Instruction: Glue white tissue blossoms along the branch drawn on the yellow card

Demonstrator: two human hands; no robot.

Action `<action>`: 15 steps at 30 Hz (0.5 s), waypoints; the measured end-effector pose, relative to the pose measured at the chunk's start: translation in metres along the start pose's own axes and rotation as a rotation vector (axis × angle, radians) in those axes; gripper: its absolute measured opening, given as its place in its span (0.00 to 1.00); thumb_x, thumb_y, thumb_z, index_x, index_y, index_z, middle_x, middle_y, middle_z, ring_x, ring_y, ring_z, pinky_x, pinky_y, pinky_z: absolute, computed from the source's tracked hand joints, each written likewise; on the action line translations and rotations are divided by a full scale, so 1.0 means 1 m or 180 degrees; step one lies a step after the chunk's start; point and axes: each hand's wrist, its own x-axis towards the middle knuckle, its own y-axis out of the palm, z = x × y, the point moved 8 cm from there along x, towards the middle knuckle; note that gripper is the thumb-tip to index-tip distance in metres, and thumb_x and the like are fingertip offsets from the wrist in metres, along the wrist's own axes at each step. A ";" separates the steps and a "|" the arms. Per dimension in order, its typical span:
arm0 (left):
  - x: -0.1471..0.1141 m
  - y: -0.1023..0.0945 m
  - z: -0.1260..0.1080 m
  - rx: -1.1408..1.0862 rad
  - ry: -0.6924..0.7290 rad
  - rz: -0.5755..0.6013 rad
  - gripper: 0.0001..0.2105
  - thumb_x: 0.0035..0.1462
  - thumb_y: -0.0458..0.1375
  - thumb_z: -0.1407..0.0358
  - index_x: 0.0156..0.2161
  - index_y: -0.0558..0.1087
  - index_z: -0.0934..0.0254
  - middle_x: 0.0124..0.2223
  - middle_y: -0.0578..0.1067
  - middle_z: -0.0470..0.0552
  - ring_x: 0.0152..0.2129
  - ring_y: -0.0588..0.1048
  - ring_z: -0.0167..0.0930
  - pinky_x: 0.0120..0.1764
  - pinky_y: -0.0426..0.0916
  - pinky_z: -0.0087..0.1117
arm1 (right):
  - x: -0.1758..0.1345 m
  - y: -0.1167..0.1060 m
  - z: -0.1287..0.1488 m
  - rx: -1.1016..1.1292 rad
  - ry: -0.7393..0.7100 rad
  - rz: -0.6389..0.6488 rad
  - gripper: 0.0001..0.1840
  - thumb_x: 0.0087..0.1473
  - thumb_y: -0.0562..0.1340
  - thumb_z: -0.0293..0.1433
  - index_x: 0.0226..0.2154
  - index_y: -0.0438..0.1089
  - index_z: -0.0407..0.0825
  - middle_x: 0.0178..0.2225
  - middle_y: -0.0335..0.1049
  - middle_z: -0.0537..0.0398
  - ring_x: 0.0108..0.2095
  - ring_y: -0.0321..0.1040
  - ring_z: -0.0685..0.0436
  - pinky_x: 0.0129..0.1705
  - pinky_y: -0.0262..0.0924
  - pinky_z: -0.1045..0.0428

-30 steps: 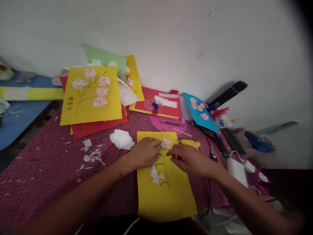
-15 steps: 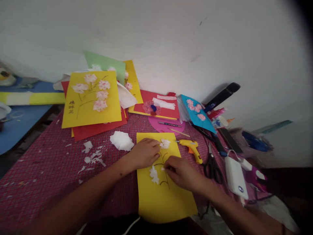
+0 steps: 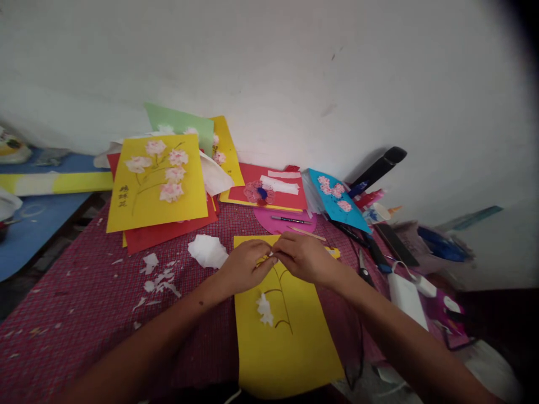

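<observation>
Over the upper part of a yellow sheet of card (image 3: 286,359), my left hand (image 3: 248,268) and my right hand (image 3: 304,257) meet fingertip to fingertip. Both are closed in a pinch, with a small white paper piece (image 3: 272,254) just showing between them. Brown branch lines (image 3: 285,306) are drawn on the card. Lower left of these lines sits a crumpled white paper flower (image 3: 265,309). The flower near the card's top is hidden behind my right hand. Only the yellow rear of the glue gun (image 3: 334,252) shows past that hand.
White paper pieces (image 3: 208,251) and scraps (image 3: 162,282) lie left on the checked cloth (image 3: 105,325). Finished flower cards (image 3: 147,210) are stacked behind. Scissors (image 3: 364,273), a white power bank (image 3: 406,300) and a blue card (image 3: 332,210) are to the right.
My right hand has moved up and left from the card's middle to meet my left hand, covering the top flower and most of the glue gun. The view has shifted slightly upward.
</observation>
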 end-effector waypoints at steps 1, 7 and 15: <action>0.000 -0.002 0.002 -0.0058 -0.0070 -0.0041 0.11 0.65 0.49 0.62 0.37 0.71 0.65 0.37 0.75 0.52 0.36 0.73 0.32 0.42 0.67 0.34 | 0.002 -0.001 0.001 -0.0029 -0.0052 0.0017 0.11 0.63 0.55 0.30 0.37 0.72 0.47 0.35 0.70 0.50 0.35 0.66 0.46 0.35 0.52 0.53; 0.002 -0.008 0.008 -0.0519 -0.0403 -0.0069 0.11 0.65 0.51 0.62 0.37 0.72 0.65 0.35 0.75 0.49 0.32 0.72 0.29 0.35 0.65 0.29 | 0.005 -0.007 -0.001 0.0048 -0.0206 -0.0069 0.12 0.63 0.54 0.30 0.40 0.74 0.48 0.36 0.71 0.50 0.37 0.66 0.46 0.36 0.53 0.53; 0.003 -0.011 0.011 -0.0503 -0.0449 -0.0283 0.13 0.66 0.49 0.62 0.34 0.72 0.64 0.33 0.74 0.49 0.31 0.71 0.28 0.36 0.63 0.29 | 0.006 0.005 -0.029 0.1767 0.0663 -0.0219 0.12 0.59 0.60 0.36 0.43 0.72 0.48 0.31 0.72 0.54 0.30 0.68 0.49 0.30 0.58 0.55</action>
